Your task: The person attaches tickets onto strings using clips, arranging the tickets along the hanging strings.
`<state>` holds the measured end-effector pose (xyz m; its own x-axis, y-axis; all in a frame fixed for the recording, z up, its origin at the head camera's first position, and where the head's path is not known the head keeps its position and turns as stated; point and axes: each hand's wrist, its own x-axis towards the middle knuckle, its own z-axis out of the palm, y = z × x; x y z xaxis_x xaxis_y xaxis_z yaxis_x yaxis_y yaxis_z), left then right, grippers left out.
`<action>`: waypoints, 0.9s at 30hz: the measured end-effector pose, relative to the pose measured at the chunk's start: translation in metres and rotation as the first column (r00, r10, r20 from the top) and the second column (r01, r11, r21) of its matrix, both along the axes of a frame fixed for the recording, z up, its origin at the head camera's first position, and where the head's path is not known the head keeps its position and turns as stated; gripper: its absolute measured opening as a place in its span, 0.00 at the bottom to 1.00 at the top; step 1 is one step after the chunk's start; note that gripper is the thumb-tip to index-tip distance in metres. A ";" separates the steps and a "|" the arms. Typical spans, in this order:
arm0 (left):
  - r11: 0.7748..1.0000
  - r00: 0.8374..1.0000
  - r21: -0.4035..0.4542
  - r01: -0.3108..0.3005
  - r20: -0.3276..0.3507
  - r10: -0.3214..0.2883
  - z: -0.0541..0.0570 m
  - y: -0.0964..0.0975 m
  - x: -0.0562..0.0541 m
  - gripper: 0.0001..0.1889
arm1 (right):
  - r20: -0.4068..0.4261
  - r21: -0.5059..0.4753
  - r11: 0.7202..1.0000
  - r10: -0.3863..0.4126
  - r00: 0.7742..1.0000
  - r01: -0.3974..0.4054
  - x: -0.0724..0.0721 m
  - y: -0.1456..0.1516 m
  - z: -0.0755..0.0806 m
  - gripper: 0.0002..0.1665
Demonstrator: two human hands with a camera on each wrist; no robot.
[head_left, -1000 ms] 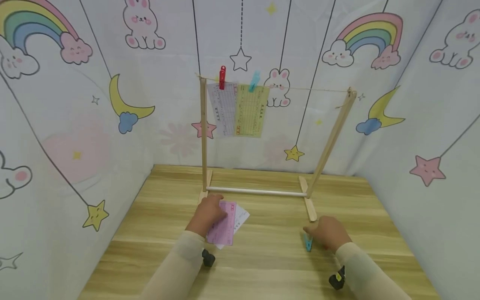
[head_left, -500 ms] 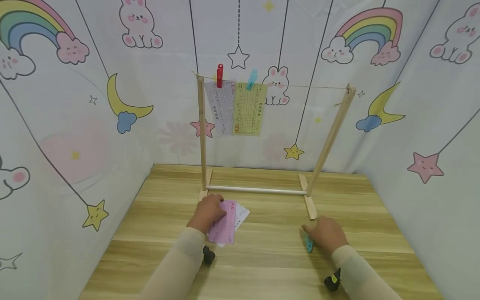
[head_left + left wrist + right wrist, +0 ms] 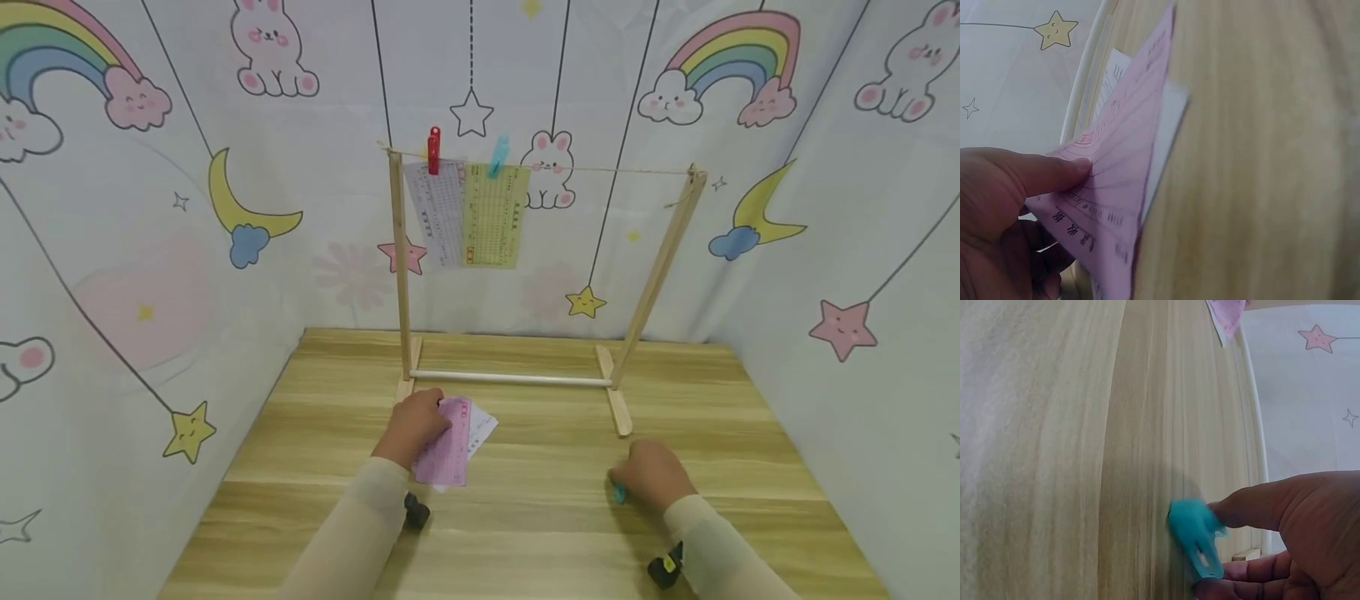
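Observation:
My left hand [image 3: 416,425] pinches a pink receipt slip [image 3: 450,446] by its edge, the thumb on its face. In the left wrist view the pink slip bends away from the thumb, and a white slip [image 3: 1169,131] lies behind it on the table. On the right, my right hand [image 3: 652,473] is low over the table and holds a teal clothespin [image 3: 1194,534] between thumb and fingers. Two slips hang from a string: a pale lilac one [image 3: 438,217] under a red clothespin [image 3: 433,152] and a yellow one [image 3: 495,217] under a light blue clothespin [image 3: 498,157].
The string [image 3: 600,170] runs between two wooden posts, a left one [image 3: 399,275] and a leaning right one [image 3: 660,275]. A white rod [image 3: 510,379] joins their feet on the wood-grain table [image 3: 540,525]. Printed cloth walls [image 3: 352,208] stand around the table.
My right hand's fingers have closed in around the teal clothespin, which shows less in the head view. My left hand keeps the pink slip, nearly still. The head view has shifted slightly.

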<state>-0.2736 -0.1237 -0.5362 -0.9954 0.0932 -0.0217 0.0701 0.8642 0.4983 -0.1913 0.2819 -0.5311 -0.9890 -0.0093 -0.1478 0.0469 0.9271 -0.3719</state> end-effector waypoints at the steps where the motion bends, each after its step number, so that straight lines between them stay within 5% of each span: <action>1: 1.000 1.000 0.011 -0.001 0.000 0.001 -0.001 0.000 0.001 0.15 | 0.004 -0.016 1.000 -0.001 1.000 0.001 0.001 0.000 0.000 0.13; 11: 0.959 0.996 0.273 -0.081 0.054 0.069 -0.004 -0.007 0.005 0.05 | 0.091 -0.182 0.983 0.028 0.995 -0.011 0.002 -0.004 0.022 0.13; 17: 0.955 0.997 0.293 -0.051 -0.043 0.067 -0.001 -0.009 0.003 0.09 | 0.151 -0.300 0.953 0.003 0.989 0.043 -0.002 -0.005 0.036 0.17; 27: 0.921 0.975 0.383 -0.074 -0.166 0.148 0.007 -0.008 0.003 0.08 | 0.118 -0.388 0.921 0.083 0.990 -0.031 -0.007 0.000 0.036 0.18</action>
